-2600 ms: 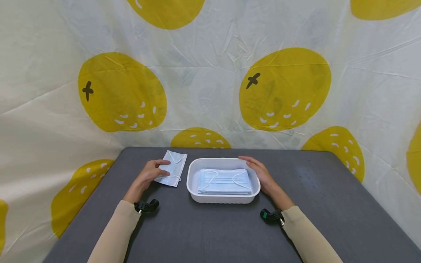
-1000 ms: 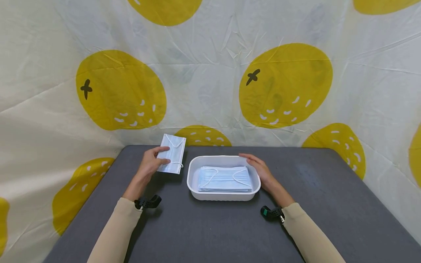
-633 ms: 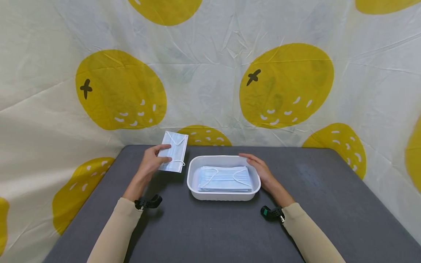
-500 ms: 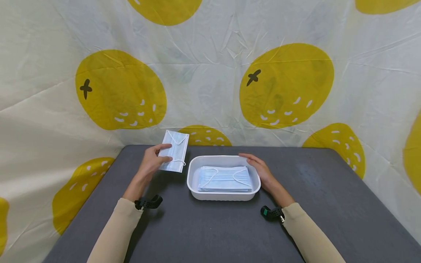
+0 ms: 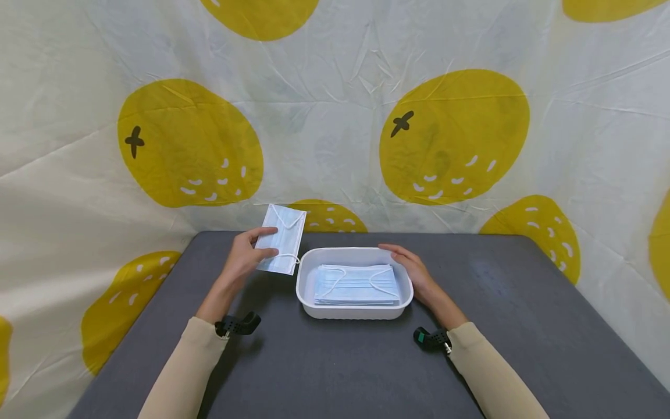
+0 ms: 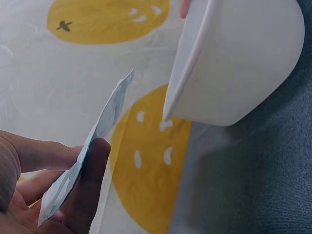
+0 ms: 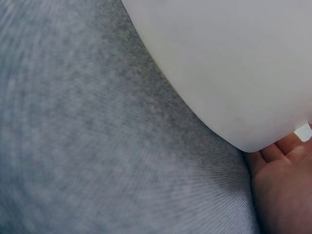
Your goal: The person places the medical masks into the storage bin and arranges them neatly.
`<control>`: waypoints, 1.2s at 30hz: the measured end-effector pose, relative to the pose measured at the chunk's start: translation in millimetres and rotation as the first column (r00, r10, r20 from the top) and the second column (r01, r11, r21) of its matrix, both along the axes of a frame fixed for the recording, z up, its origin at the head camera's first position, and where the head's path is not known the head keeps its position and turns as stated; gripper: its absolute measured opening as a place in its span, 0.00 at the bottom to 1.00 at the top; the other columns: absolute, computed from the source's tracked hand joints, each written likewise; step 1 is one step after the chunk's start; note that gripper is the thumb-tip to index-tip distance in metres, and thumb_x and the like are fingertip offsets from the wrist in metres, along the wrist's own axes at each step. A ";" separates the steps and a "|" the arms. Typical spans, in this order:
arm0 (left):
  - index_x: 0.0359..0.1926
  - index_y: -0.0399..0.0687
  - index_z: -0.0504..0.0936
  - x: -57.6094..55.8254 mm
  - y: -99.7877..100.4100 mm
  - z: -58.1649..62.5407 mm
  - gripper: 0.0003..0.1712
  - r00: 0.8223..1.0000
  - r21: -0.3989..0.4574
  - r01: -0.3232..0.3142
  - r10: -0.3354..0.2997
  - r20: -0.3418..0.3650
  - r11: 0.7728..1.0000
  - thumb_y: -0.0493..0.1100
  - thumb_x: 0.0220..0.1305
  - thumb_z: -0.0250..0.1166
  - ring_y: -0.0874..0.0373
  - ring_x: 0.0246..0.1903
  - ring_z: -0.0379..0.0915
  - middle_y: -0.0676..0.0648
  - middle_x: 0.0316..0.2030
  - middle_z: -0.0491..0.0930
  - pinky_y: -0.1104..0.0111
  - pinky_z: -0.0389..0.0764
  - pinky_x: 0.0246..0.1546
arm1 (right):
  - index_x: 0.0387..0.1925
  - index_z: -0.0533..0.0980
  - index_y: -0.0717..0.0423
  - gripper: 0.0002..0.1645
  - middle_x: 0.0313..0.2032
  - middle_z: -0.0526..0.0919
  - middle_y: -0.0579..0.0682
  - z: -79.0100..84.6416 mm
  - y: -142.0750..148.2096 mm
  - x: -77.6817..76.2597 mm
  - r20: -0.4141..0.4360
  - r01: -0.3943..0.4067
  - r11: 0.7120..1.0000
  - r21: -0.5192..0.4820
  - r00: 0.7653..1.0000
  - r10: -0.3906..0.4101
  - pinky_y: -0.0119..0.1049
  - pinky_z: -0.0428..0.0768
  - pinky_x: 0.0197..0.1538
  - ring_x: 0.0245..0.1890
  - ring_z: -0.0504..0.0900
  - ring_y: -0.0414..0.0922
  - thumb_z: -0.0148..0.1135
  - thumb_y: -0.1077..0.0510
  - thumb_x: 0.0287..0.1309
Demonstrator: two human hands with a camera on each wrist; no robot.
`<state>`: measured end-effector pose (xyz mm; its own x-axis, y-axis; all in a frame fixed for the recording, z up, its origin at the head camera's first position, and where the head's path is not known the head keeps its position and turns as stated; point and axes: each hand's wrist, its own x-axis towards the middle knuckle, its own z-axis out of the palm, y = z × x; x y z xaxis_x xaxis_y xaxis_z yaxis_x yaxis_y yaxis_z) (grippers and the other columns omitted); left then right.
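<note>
My left hand (image 5: 246, 251) pinches a pale blue folded face mask (image 5: 281, 240) between thumb and fingers, raised just left of a white plastic basin (image 5: 355, 313). In the left wrist view the mask (image 6: 87, 148) appears nearly edge-on, with the basin wall (image 6: 239, 58) to its right. A white ear loop hangs at the mask's lower right corner, beside the basin's rim. Inside the basin lies a neat stack of face masks (image 5: 357, 284), ear loops on top. My right hand (image 5: 413, 272) rests against the basin's back right corner, its fingers fairly straight along the rim and outer wall.
The dark grey tabletop (image 5: 335, 366) carries the basin near its middle. Behind it hangs a white curtain (image 5: 324, 139) with large yellow fruit prints, which also runs along both sides. A black wrist strap (image 5: 238, 324) sits on the left wrist, and another (image 5: 431, 338) on the right.
My left hand has lifted the mask off the table, then carried it slightly up and right toward the basin. The right hand and the basin have stayed in place.
</note>
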<state>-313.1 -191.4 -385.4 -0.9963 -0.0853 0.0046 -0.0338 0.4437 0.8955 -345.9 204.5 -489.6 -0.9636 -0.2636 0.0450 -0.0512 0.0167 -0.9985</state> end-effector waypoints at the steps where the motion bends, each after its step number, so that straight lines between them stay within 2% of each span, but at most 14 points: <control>1: 0.68 0.46 0.79 0.7 0.7 0.4 0.31 1.000 0.003 0.004 -0.004 -0.003 1.000 0.33 0.62 0.70 0.48 0.55 0.74 0.39 0.64 0.76 0.69 0.77 0.48 | 0.72 0.70 0.59 0.26 0.74 0.69 0.58 -0.5 0.1 0.0 -0.005 -0.002 1.000 0.003 1.000 0.002 0.25 0.76 0.60 0.64 0.76 0.40 0.45 0.56 0.81; 7: 0.68 0.45 0.79 3.4 4.5 2.5 0.32 1.000 0.008 0.016 -0.016 -0.011 1.000 0.33 0.62 0.70 0.48 0.54 0.74 0.38 0.64 0.76 0.74 0.78 0.43 | 0.73 0.70 0.60 0.26 0.75 0.68 0.58 -2.2 0.9 -0.2 -0.018 -0.014 1.000 -0.005 1.000 0.014 0.25 0.75 0.61 0.65 0.75 0.41 0.45 0.56 0.81; 15: 0.67 0.48 0.80 3.4 8.5 3.1 0.30 1.000 -0.018 0.022 -0.022 0.002 1.000 0.34 0.62 0.70 0.47 0.54 0.74 0.39 0.66 0.74 0.71 0.78 0.45 | 0.72 0.70 0.58 0.26 0.75 0.69 0.57 -0.7 0.2 1.2 -0.011 -0.004 1.000 0.011 1.000 0.004 0.25 0.75 0.60 0.63 0.76 0.37 0.44 0.56 0.81; 21: 0.66 0.48 0.80 3.7 12.3 2.2 0.30 0.999 -0.007 0.029 -0.028 0.015 1.000 0.33 0.62 0.71 0.47 0.54 0.74 0.38 0.65 0.75 0.70 0.78 0.45 | 0.72 0.71 0.57 0.25 0.74 0.69 0.56 -0.2 -0.4 0.9 -0.012 -0.003 1.000 0.015 1.000 0.003 0.25 0.75 0.61 0.61 0.76 0.34 0.45 0.56 0.81; 32: 0.66 0.50 0.81 7.2 21.9 4.4 0.31 0.999 -0.004 0.051 -0.051 0.010 0.999 0.33 0.61 0.71 0.46 0.52 0.76 0.39 0.63 0.77 0.68 0.80 0.43 | 0.73 0.70 0.58 0.26 0.75 0.69 0.56 -2.6 1.0 -0.7 -0.012 -0.008 1.000 0.014 1.000 0.008 0.28 0.74 0.63 0.67 0.74 0.44 0.45 0.55 0.81; 36: 0.65 0.51 0.82 7.7 26.3 4.2 0.30 0.998 -0.008 0.058 -0.058 0.009 0.998 0.33 0.61 0.72 0.46 0.50 0.76 0.39 0.63 0.77 0.68 0.81 0.42 | 0.73 0.70 0.57 0.26 0.74 0.69 0.57 -2.1 0.7 -0.1 -0.011 -0.005 1.000 0.022 1.000 0.005 0.27 0.74 0.63 0.67 0.74 0.44 0.44 0.55 0.81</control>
